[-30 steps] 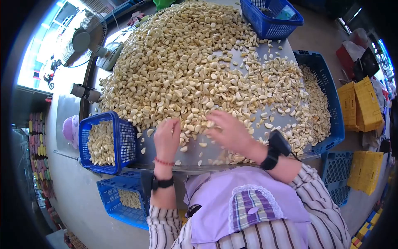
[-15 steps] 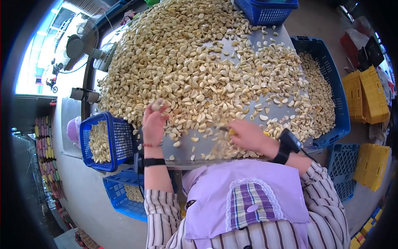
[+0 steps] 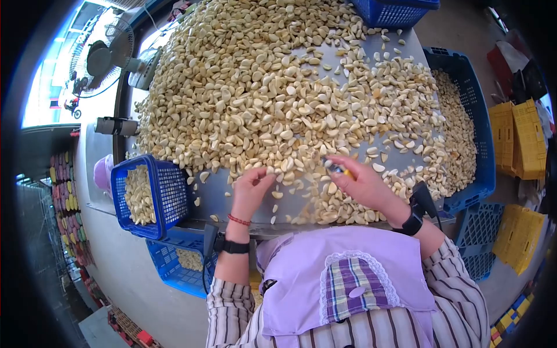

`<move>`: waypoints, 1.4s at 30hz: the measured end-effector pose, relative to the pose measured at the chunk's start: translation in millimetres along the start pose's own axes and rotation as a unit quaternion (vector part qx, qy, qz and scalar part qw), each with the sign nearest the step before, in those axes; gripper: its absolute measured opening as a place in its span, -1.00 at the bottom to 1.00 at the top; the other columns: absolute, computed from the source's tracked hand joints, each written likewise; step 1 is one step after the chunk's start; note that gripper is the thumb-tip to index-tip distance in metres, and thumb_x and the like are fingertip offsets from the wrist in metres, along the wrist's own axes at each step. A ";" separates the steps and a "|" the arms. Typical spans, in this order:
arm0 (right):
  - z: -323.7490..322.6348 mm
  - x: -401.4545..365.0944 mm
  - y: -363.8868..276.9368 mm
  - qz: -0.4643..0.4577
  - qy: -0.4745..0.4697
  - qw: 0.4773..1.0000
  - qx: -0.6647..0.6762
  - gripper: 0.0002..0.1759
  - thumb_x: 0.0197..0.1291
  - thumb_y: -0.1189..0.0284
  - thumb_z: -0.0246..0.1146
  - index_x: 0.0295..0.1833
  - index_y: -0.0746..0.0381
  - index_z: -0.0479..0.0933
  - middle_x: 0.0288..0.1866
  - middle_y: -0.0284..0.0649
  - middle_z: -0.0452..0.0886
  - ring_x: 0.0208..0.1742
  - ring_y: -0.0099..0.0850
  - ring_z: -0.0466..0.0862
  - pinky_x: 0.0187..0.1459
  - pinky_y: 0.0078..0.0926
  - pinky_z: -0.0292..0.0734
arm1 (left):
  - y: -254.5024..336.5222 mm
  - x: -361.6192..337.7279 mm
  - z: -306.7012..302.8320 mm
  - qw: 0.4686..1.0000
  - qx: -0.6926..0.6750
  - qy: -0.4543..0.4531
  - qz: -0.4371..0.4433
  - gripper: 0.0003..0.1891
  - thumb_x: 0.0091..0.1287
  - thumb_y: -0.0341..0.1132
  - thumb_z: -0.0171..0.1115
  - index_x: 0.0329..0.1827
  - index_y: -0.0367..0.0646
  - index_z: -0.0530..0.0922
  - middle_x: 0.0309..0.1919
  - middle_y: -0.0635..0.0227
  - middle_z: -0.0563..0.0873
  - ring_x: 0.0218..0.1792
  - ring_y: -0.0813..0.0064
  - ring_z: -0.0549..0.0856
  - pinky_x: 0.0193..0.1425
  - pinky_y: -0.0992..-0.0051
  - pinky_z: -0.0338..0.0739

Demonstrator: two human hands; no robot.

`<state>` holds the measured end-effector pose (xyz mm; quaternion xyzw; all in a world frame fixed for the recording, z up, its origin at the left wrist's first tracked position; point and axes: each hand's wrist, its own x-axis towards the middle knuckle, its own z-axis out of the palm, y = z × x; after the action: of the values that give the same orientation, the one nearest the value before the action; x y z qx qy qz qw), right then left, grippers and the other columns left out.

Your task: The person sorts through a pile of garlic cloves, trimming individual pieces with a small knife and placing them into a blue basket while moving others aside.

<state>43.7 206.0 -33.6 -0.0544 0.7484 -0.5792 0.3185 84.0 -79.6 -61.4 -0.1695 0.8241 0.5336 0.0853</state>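
A broad pile of pale garlic cloves [image 3: 249, 110] covers the metal table [image 3: 223, 200]. My left hand [image 3: 250, 190], with a red bracelet at the wrist, is at the pile's near edge. Its thumb and fingers are pinched together on what looks like a garlic clove, mostly hidden by the fingertips. To the right, my right hand [image 3: 362, 184] is closed around a small knife [image 3: 342, 170] with a yellow handle, its short blade pointing left toward the left hand. Loose cloves lie below and between the hands, some blurred near the table's front edge.
A blue basket [image 3: 170, 194] partly filled with cloves stands at the left, another blue crate [image 3: 165, 269] below it. A large blue bin [image 3: 484, 142] of cloves adjoins the right side. One blue basket [image 3: 394, 14] sits at the far edge. A fan [image 3: 101, 58] stands back left.
My left hand has moved right and toward the table's near edge, closer to the right hand. My right hand has shifted slightly right, still holding the knife. The view has shifted slightly.
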 end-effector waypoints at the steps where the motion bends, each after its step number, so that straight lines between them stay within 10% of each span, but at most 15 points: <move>1: 9.2 3.6 2.9 -0.083 0.014 0.995 -0.049 -0.35 0.24 0.09 0.21 0.37 0.15 0.31 -0.31 -0.17 0.60 -0.30 -0.40 0.61 -0.20 -0.47 0.51 | 14.3 -6.6 1.6 0.996 -0.065 -0.027 -0.051 -0.83 0.17 -0.42 0.37 -0.19 -0.27 0.65 -0.48 0.47 0.66 -0.46 0.76 0.58 -0.42 0.72 0.41; 10: 30.2 3.3 -29.0 -0.108 -0.173 0.977 -0.057 -0.39 0.29 0.14 0.14 0.41 0.10 0.27 -0.06 -0.05 0.64 -0.18 -0.28 0.67 -0.13 -0.40 0.51 | 65.7 -46.9 21.5 0.994 0.059 -0.068 0.063 -0.84 0.06 -0.57 0.33 -0.28 -0.25 0.66 -0.46 0.57 0.59 -0.48 0.82 0.47 -0.45 0.72 0.33; 12: 28.2 -2.2 -26.5 -0.085 -0.234 0.968 0.029 -0.44 0.31 0.32 0.13 0.42 0.08 0.28 0.01 -0.15 0.62 -0.17 -0.55 0.56 -0.10 -0.52 0.47 | 58.4 -47.5 17.9 0.987 -0.058 -0.151 -0.003 -0.87 0.08 -0.56 0.31 -0.29 -0.29 0.65 -0.53 0.51 0.57 -0.51 0.80 0.47 -0.44 0.69 0.36; 22: 18.4 2.6 -18.8 -0.135 -0.091 0.982 -0.098 -0.50 0.33 0.24 0.12 0.35 0.06 0.38 -0.23 -0.27 0.67 -0.31 -0.48 0.64 -0.25 -0.44 0.51 | 54.7 -30.4 -3.0 0.933 -0.181 -0.310 -0.039 -0.83 0.04 -0.56 0.39 -0.30 -0.25 0.63 -0.33 0.30 0.69 -0.46 0.67 0.59 -0.41 0.67 0.43; 24: -5.2 10.0 -22.4 0.043 -0.052 0.997 0.031 -0.51 0.34 0.22 0.12 0.35 0.08 0.38 -0.38 -0.36 0.57 -0.47 -0.58 0.54 -0.39 -0.54 0.48 | 52.0 -28.0 -9.6 0.907 -0.286 -0.308 -0.038 -0.85 0.09 -0.55 0.35 -0.27 -0.24 0.62 -0.29 0.23 0.68 -0.50 0.63 0.57 -0.45 0.67 0.41; 28: -26.9 18.7 -10.7 0.088 -0.014 0.980 0.176 -0.49 0.37 0.19 0.10 0.35 0.16 0.37 -0.44 -0.40 0.49 -0.54 -0.67 0.43 -0.50 -0.68 0.39 | 38.7 -9.6 -15.8 0.814 -0.509 -0.280 -0.011 -0.89 0.27 -0.52 0.18 -0.16 -0.21 0.56 -0.22 0.14 0.59 -0.60 0.57 0.51 -0.55 0.70 0.29; 31: -24.5 24.5 -19.3 0.069 0.030 0.973 0.219 -0.51 0.43 0.17 0.00 0.30 0.26 0.38 -0.46 -0.47 0.40 -0.56 -0.72 0.35 -0.53 -0.79 0.33 | 54.9 11.8 -7.0 0.974 -0.213 -0.073 -0.036 -0.80 0.23 -0.31 0.26 -0.13 -0.18 0.60 -0.42 0.26 0.68 -0.56 0.50 0.60 -0.56 0.58 0.38; 32: -22.2 26.2 -21.2 0.068 0.031 0.973 0.220 -0.51 0.43 0.17 0.00 0.30 0.26 0.38 -0.46 -0.47 0.40 -0.56 -0.72 0.35 -0.53 -0.79 0.33 | 56.0 15.0 2.7 0.974 -0.212 -0.074 -0.034 -0.80 0.23 -0.31 0.26 -0.13 -0.18 0.60 -0.42 0.26 0.68 -0.56 0.50 0.60 -0.56 0.58 0.38; 35: -14.6 26.6 -20.1 0.071 0.034 0.966 0.248 -0.50 0.43 0.18 0.01 0.31 0.28 0.37 -0.46 -0.47 0.39 -0.56 -0.72 0.35 -0.52 -0.79 0.33 | 41.7 21.1 27.8 0.903 0.384 -0.088 0.174 -0.70 0.15 -0.20 0.39 -0.13 -0.17 0.67 -0.30 0.18 0.72 -0.40 0.31 0.70 -0.28 0.42 0.56; 42: 5.4 8.6 -19.0 0.066 0.004 0.980 0.189 -0.50 0.35 0.20 0.13 0.31 0.21 0.39 -0.35 -0.40 0.53 -0.38 -0.67 0.52 -0.42 -0.68 0.47 | 34.0 17.0 30.5 0.972 0.176 -0.066 0.140 -0.79 0.18 -0.32 0.36 -0.15 -0.17 0.68 -0.44 0.27 0.68 -0.49 0.36 0.63 -0.37 0.47 0.50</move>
<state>34.4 191.5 -20.7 0.0579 0.6287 -0.6881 0.3576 54.4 -42.3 -50.6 0.0008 0.9131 0.3971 0.0925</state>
